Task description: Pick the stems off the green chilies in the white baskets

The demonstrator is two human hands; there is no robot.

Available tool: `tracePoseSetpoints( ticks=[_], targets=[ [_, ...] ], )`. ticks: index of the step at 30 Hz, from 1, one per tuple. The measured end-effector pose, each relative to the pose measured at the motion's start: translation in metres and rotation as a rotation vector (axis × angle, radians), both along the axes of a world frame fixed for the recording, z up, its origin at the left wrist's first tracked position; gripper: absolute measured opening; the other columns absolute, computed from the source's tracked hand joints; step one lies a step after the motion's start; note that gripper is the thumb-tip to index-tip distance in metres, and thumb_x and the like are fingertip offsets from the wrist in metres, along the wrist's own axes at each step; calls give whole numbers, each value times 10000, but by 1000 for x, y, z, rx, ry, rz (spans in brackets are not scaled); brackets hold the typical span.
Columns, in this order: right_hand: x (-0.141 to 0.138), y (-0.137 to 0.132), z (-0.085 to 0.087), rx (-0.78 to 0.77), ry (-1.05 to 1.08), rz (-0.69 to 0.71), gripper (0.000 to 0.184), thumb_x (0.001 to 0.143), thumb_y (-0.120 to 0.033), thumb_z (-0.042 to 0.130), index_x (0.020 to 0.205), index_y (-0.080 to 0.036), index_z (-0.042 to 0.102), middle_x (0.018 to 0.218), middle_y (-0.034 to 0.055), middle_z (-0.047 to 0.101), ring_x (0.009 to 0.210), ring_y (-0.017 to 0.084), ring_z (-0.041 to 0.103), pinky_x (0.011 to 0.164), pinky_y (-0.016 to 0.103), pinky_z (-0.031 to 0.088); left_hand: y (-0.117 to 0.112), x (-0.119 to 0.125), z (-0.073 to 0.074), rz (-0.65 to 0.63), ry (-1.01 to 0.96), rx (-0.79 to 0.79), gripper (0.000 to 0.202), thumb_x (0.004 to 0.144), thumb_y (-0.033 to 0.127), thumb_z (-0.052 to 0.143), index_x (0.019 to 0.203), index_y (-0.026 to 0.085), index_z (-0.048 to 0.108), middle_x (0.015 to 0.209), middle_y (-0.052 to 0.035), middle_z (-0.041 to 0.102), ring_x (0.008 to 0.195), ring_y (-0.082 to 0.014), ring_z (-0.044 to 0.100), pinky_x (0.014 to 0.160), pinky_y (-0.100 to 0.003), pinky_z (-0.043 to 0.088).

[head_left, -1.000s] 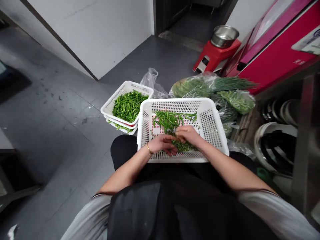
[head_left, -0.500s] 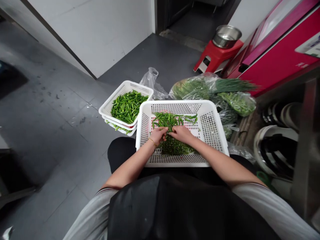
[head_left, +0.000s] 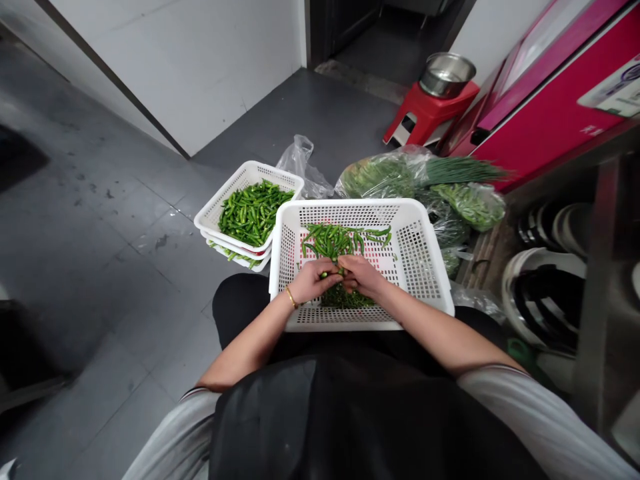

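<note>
My left hand is closed around green chili peppers, bits of which show between its fingers. Right against it, my right hand pinches at the end of a chili; its fingertips are partly hidden. Both hands are over a white perforated plastic basket that rests on my lap. Inside it, loose green chilies lie toward the far side, with a few more to the right. A heap of thin green stems lies on the near side, partly covered by my hands.
Left of the basket stand stacked white baskets, the top one holding many green chilies. Bagged greens and a bundle of thin green stalks lie beyond. A red stool carries a metal pot. Dishes fill the right side.
Both hands have drawn slightly nearer to me, and my left hand has turned, its fingers now curled more around the chilies. The view has shifted a little.
</note>
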State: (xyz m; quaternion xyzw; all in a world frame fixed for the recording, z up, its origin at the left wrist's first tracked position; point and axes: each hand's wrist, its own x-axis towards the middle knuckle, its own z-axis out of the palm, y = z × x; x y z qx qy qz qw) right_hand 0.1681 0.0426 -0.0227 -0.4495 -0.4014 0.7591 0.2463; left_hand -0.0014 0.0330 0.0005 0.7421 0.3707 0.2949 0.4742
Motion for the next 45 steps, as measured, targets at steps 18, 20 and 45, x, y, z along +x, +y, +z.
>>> tracePoseSetpoints(
  ticks=[18,20,45],
  targets=[
    [16,107,-50,218,-798,121,236,787,-372,608,658,-175,615,568,47,629,627,178,637,636,284,520,33,5,-27,620,-579,-1037,344,645,318,793,708,168,489,430,125,254,331,-15,214,356,-167,116],
    [24,83,-39,61,-469,54,231,737,-404,635,666,-190,584,502,-8,571,492,137,562,531,275,516,30,15,-30,565,-426,-1068,356,627,344,816,755,158,540,406,122,300,316,-21,239,354,-182,125],
    [17,6,7,1307,-1023,410,320,959,-257,371,787,-192,633,790,86,615,736,172,540,664,274,369,-10,26,-29,20,-753,-1472,323,663,314,541,429,182,361,365,64,183,303,-38,142,284,-157,137]
  ],
)
